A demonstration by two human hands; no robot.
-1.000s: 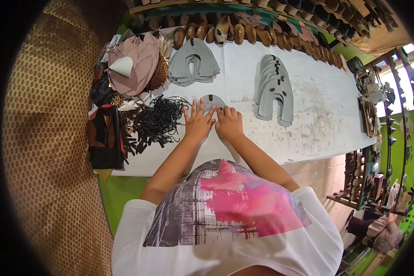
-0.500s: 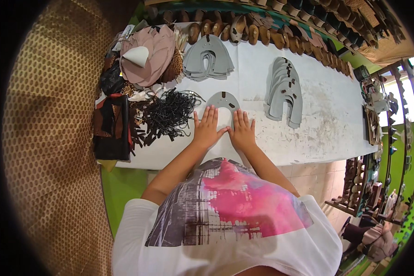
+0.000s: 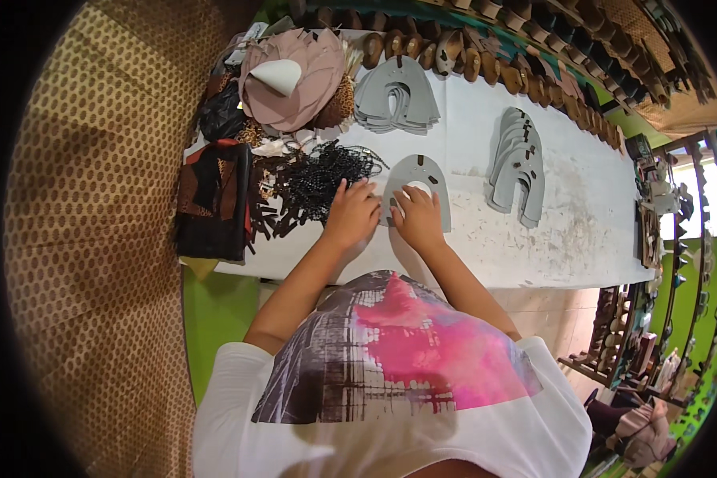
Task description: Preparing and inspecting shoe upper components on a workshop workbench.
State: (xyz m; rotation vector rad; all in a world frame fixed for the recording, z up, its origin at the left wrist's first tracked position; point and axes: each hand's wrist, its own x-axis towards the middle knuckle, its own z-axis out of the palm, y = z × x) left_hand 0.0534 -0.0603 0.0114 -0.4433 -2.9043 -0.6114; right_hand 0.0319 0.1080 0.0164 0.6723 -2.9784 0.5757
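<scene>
A grey U-shaped shoe-upper piece [image 3: 432,171] lies flat on the white table in front of me, a dark tab at its curved top and a smaller dark patch beside it. My right hand [image 3: 419,219] rests over its middle, fingers apart and slightly bent, hiding part of the opening. Just left of the piece is my left hand [image 3: 353,213], its fingers loosely spread at the edge of a tangled heap of black beaded strands [image 3: 315,183]. Neither hand visibly grips anything.
Fanned grey pieces [image 3: 397,95] lie at the back, with another overlapping row [image 3: 518,163] to the right. Pink layered pieces bearing a white cone [image 3: 277,77] stand back left, near a black folder-like item [image 3: 209,199]. Wooden shoe lasts [image 3: 490,68] line the far edge.
Both hands have lifted from lying flat at the grey piece's lower ends. The left has shifted toward the beaded strands; the right has moved onto the piece. The whole view has shifted slightly.
</scene>
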